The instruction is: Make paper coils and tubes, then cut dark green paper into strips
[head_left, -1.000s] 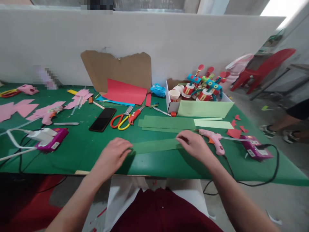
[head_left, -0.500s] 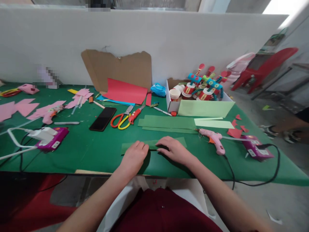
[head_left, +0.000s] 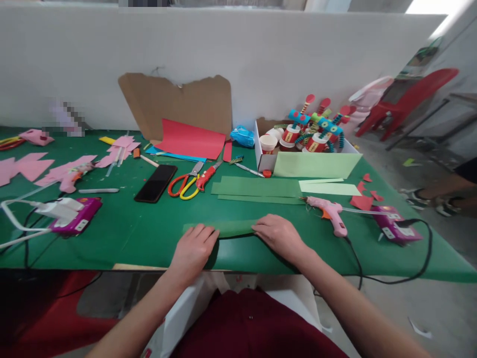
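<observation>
A narrow strip of green paper (head_left: 236, 228) lies across the table in front of me, its near edge bent up a little. My left hand (head_left: 197, 243) is closed on the strip's left part, fingers pressed together. Toward the other end, my right hand (head_left: 278, 236) pinches the near edge between thumb and fingers; the palm hides the strip's right end. Just beyond lie more green paper strips (head_left: 257, 187) and a pale green strip (head_left: 330, 188).
Scissors (head_left: 186, 180), a phone (head_left: 155, 183) and red paper (head_left: 192, 140) lie behind my left hand. To the right are a pink glue gun (head_left: 328, 211) and a purple power strip (head_left: 397, 226). A box (head_left: 316, 165) holds paper-cup figures. A bystander's legs (head_left: 452, 184) show at far right.
My hands have moved apart along the green paper strip, the left one leftward and the right one slightly rightward. More of the strip's middle shows between them.
</observation>
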`<state>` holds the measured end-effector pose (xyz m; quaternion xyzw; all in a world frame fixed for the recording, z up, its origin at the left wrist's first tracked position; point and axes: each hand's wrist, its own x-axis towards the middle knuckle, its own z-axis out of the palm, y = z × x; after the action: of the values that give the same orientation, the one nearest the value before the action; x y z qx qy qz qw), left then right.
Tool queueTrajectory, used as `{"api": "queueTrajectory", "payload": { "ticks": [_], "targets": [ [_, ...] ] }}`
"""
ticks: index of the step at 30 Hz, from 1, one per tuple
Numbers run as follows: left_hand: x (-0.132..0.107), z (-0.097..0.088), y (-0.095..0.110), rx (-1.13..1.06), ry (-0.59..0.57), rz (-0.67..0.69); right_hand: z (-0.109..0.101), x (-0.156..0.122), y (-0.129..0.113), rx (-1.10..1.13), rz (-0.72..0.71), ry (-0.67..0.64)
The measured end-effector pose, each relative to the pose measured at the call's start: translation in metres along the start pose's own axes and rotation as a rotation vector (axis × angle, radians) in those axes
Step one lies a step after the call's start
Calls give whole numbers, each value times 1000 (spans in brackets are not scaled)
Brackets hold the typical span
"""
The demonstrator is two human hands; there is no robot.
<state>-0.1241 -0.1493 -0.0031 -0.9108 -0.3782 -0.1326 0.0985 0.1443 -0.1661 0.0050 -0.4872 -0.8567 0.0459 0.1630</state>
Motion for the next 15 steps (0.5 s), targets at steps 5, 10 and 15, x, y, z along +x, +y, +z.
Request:
{"api": "queueTrajectory", "payload": {
  "ticks": [5, 10, 15],
  "targets": [
    [-10, -1, -32, -334, 17, -151, -14, -17, 22, 245, 161, 52],
    [-6, -3, -47, -620, -26, -353, -17, -19, 31, 391, 364, 114],
    [1, -4, -46, -630, -90, -489, -17, -17, 27, 325, 469, 86]
  ]
}}
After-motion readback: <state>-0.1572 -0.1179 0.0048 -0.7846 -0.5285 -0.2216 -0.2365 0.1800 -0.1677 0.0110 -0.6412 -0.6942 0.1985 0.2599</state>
